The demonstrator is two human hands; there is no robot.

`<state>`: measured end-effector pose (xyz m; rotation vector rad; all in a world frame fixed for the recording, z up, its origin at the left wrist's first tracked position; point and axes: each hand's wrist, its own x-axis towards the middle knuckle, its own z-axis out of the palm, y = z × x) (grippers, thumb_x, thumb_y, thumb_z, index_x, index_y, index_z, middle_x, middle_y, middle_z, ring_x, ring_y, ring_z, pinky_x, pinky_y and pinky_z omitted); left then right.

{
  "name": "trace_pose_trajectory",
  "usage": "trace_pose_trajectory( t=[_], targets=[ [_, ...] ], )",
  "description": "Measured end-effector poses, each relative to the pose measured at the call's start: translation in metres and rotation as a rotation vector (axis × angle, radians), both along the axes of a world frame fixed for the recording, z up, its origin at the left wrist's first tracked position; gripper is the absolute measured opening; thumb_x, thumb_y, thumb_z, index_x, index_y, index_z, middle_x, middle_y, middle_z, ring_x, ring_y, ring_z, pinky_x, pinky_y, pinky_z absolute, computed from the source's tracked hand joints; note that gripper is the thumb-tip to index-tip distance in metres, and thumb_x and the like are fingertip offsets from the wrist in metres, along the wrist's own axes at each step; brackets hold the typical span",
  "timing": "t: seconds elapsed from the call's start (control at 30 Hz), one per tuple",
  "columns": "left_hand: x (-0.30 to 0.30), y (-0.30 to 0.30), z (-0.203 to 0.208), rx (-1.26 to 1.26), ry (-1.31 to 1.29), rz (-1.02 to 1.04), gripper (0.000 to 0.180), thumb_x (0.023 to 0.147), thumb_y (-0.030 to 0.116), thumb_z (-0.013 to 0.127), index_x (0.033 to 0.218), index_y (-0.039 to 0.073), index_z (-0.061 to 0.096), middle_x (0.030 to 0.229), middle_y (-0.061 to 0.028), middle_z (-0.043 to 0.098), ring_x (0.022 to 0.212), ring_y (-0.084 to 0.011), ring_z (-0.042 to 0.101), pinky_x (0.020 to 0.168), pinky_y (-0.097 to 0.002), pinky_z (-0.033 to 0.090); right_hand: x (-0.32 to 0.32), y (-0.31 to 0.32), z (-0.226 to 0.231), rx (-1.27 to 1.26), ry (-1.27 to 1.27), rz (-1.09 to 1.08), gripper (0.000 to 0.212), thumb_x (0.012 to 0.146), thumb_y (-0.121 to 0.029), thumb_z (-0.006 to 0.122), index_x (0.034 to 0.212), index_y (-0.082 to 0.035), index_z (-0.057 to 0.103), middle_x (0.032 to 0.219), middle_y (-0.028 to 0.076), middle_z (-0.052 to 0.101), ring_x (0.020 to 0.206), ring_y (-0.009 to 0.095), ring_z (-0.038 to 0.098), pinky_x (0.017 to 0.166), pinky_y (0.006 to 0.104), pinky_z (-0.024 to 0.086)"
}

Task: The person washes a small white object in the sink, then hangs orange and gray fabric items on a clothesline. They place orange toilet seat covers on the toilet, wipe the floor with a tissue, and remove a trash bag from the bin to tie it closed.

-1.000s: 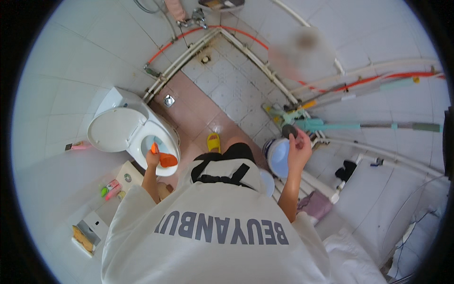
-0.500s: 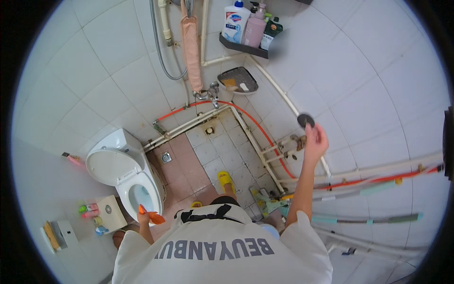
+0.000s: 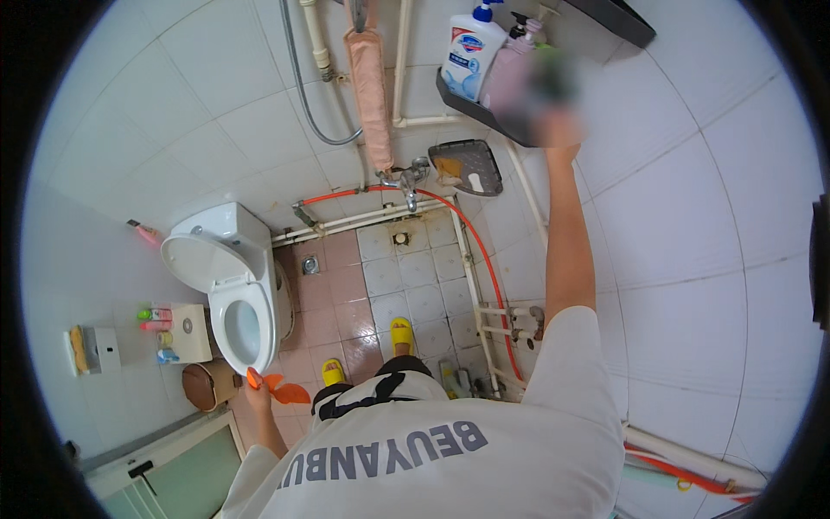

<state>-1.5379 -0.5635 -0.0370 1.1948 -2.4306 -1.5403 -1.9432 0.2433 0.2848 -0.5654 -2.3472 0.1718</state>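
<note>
My left hand [image 3: 260, 400], low at the left beside the front of the toilet [image 3: 246, 324], is closed round a limp orange item [image 3: 290, 394]. The item's kind is unclear; one end pokes above my fingers and a flap hangs to the right. My right arm stretches up to the dark corner shelf [image 3: 484, 111]. A blurred patch hides most of my right hand [image 3: 562, 143] at the shelf's right end, so neither its fingers nor anything in them shows. Beside it stand a pink pump bottle [image 3: 510, 73] and a white pump bottle [image 3: 469, 56].
Below the shelf are a grey wall tray [image 3: 478, 164] and a tap [image 3: 406, 182]. A peach cloth-covered piece [image 3: 370, 99] hangs above the tap. An orange hose [image 3: 486, 251] runs along the wall. A brown round bin [image 3: 203, 385] stands left of my left hand.
My right hand, which held a dark round disc by the wall pipe, has risen to the corner shelf. My left hand keeps the orange item. The view has shifted.
</note>
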Motion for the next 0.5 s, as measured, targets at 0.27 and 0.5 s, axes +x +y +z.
trace_pose_trajectory(
  t=[0.27, 0.5],
  targets=[
    [-0.044, 0.067, 0.123, 0.458, 0.316, 0.127, 0.014, 0.081, 0.007, 0.061, 0.085, 0.013, 0.050, 0.071, 0.0053, 0.048, 0.052, -0.0045, 0.044, 0.043, -0.0206, 0.034, 0.043, -0.077, 0.003, -0.196, 0.368, 0.254, 0.015, 0.082, -0.020, 0.065, 0.090, -0.008, 0.062, 0.092, 0.006, 0.063, 0.078, 0.020, 0.059, 0.066, 0.0314, 0.046],
    [-0.088, 0.149, 0.287, 0.855, 0.316, -0.036, 0.031, 0.083, 0.015, 0.064, 0.111, 0.009, 0.051, 0.086, -0.0010, 0.060, 0.085, -0.0198, 0.062, 0.081, -0.0341, 0.045, 0.177, -0.315, -0.040, -0.924, -0.117, 0.992, 0.023, 0.088, -0.021, 0.059, 0.103, -0.004, 0.063, 0.090, 0.005, 0.068, 0.083, 0.012, 0.060, 0.078, 0.0274, 0.046]
  ],
)
